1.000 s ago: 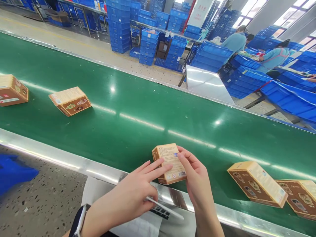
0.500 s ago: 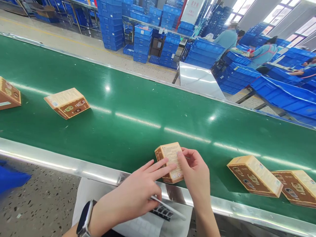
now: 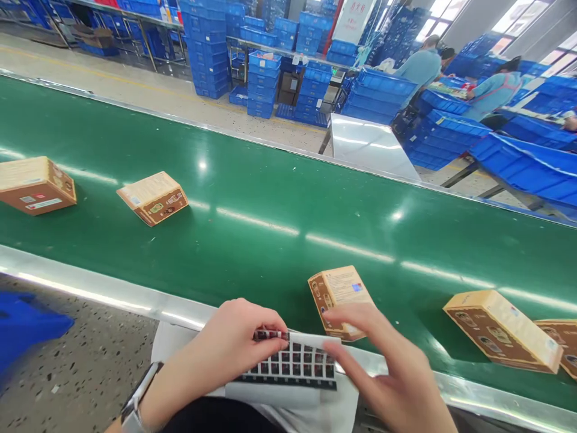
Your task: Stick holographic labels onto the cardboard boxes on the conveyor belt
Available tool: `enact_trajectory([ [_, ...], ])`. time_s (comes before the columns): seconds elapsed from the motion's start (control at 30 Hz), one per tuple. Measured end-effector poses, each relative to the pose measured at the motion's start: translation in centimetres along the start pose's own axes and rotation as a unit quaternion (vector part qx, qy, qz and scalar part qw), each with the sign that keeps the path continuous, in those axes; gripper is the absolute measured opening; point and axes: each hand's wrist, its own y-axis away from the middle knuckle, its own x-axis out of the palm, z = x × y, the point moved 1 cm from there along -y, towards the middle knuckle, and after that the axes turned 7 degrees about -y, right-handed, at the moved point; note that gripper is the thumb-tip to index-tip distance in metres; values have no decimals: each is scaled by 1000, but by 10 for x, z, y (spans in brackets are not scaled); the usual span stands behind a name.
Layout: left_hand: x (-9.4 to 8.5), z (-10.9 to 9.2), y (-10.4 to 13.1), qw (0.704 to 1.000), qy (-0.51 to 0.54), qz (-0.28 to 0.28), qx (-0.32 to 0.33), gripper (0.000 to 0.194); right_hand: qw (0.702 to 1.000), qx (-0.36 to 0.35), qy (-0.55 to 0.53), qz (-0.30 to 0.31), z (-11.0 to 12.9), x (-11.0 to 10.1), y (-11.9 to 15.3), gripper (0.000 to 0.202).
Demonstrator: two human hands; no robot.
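A sheet of small dark stickers in a white grid (image 3: 311, 359) is held over the belt's near metal edge. My left hand (image 3: 247, 340), with a watch on the wrist, pinches the sheet's upper left part. My right hand (image 3: 383, 361) is spread, thumb and forefinger apart, at the sheet's right end; whether a small sticker is on a fingertip cannot be made out. Just behind my right fingers a brown and cream box (image 3: 345, 288) lies on the green belt, with a small blue and red sticker on its cream face.
On the green conveyor (image 3: 252, 180) lie more boxes: two at the left (image 3: 155, 195) and two at the right (image 3: 500, 331). Beyond it are a metal table (image 3: 365, 141), stacked blue crates (image 3: 205, 48) and people in light blue. A blue object (image 3: 31, 325) is at lower left.
My left hand has left the box and raised the sticker sheet into view. My right hand has let go of the box and opened beside the sheet. The boxes have shifted right in view.
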Motion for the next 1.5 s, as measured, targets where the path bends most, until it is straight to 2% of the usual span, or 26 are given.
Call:
enact_trajectory([
  [0.03, -3, -1, 1, 1000, 13, 11, -9, 13, 999, -23, -14, 48, 4, 4, 2, 16],
  [0.1, -6, -3, 3, 998, 51, 31, -15, 13, 995, -18, -39, 93, 7, 12, 5, 19],
  [0.2, -9, -3, 4, 993, 98, 43, -46, 12, 992, 40, -62, 101, 3, 19, 8, 20],
  [0.33, -12, 4, 7, 986, 114, 37, -114, 14, 988, 96, -78, 93, -2, 17, 12, 24],
  [0.5, -10, 9, 10, 987, 101, 54, -108, 24, 978, 132, -105, 121, 1, 14, 13, 23],
  [0.57, -8, 7, 10, 990, 91, 54, -97, 25, 977, 129, -101, 135, 3, 14, 8, 16],
  [0.63, -8, 5, 9, 991, 92, 53, -85, 25, 976, 115, -96, 159, 4, 14, 2, 5],
  [0.73, -7, 5, 6, 990, 102, 53, -79, 26, 976, 79, -91, 182, 4, 14, -5, 15],
  [0.83, -4, 9, 5, 990, 108, 53, -75, 25, 979, 50, -76, 183, 1, 15, -5, 17],
  [0.93, 0, 12, 5, 991, 100, 40, -79, 24, 986, 18, -47, 156, 0, 18, -1, 15],
  [1.07, 3, 13, 5, 992, 89, 19, -89, 28, 995, -54, 2, 79, -1, 21, 2, 10],
  [1.2, 3, 11, 4, 994, 79, 2, -76, 31, 988, -131, 66, 42, -1, 25, -4, 13],
  [1.3, 4, 9, 4, 995, 79, -5, -69, 30, 982, -155, 90, 50, -4, 26, -9, 14],
  [1.5, 4, 8, 3, 994, 82, -17, -76, 25, 976, -172, 69, 118, -9, 20, -11, 12],
])
